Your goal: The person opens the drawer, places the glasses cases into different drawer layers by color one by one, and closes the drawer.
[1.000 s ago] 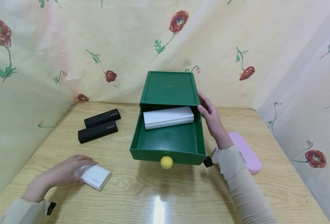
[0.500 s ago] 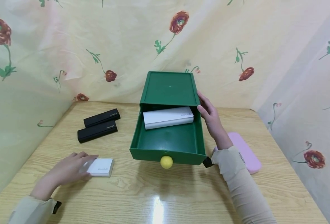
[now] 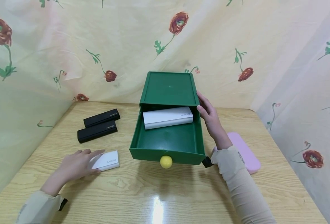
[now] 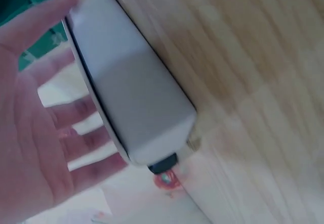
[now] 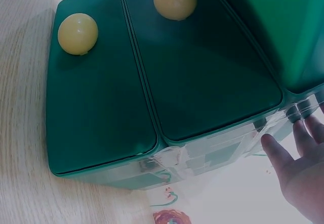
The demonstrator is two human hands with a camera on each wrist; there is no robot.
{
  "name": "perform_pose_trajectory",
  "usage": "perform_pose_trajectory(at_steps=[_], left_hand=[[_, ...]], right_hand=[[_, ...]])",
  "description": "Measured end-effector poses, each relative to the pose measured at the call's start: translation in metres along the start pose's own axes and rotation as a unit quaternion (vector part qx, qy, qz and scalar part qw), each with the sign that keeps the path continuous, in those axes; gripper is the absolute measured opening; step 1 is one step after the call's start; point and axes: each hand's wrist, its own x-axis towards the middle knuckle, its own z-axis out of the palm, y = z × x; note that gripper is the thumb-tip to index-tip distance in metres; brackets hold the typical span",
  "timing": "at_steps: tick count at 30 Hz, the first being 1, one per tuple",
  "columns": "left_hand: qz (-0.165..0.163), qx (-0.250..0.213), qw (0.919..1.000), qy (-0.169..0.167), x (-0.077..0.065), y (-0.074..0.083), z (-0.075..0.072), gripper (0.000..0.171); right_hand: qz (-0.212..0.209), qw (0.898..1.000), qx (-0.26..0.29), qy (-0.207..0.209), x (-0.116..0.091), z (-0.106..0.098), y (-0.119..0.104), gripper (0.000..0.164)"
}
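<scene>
My left hand (image 3: 76, 165) grips a white glasses case (image 3: 107, 160) at the left of the table, thumb on one long side and fingers on the other. In the left wrist view, the case (image 4: 129, 87) lies close over the wood. My right hand (image 3: 213, 123) rests its fingers against the right side of a green drawer unit (image 3: 170, 88). The top drawer (image 3: 170, 140), with a yellow knob (image 3: 166, 161), is pulled out. Inside, at its back, lies another white glasses case (image 3: 167, 117). The right wrist view shows two closed lower drawers (image 5: 207, 72).
Two black glasses cases (image 3: 97, 132) lie side by side behind my left hand. A pink case (image 3: 244, 152) lies on the right, partly hidden by my right sleeve. A floral cloth (image 3: 125, 46) hangs behind the wooden table (image 3: 120, 202).
My left hand has moved right and slightly away from me with the white glasses case, which has turned so its printed end points up and right. My right hand stays on the drawer unit.
</scene>
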Motion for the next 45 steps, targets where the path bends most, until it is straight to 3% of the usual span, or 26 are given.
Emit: perform_pose_trajectory(at_steps=[7, 15, 23, 36, 45], left_hand=[[0.053, -0.054, 0.9970, -0.017, -0.005, -0.011, 0.001, 0.075], [0.062, -0.061, 0.9958, -0.028, -0.006, -0.013, 0.002, 0.075], [0.085, -0.044, 0.9953, 0.018, -0.006, -0.013, -0.004, 0.070], [0.122, -0.009, 0.9906, 0.063, -0.008, -0.010, -0.055, 0.068], [0.181, 0.048, 0.9703, 0.153, -0.007, -0.001, -0.099, 0.068]], right_hand=[[0.002, 1.000, 0.002, -0.001, 0.000, 0.000, 0.000, 0.050], [0.004, 1.000, 0.001, 0.001, 0.000, 0.001, 0.001, 0.051], [0.004, 1.000, -0.003, 0.001, -0.001, 0.000, 0.001, 0.050], [0.003, 1.000, -0.003, 0.000, -0.001, 0.000, -0.001, 0.051], [0.003, 1.000, -0.006, -0.001, -0.001, 0.000, -0.001, 0.051]])
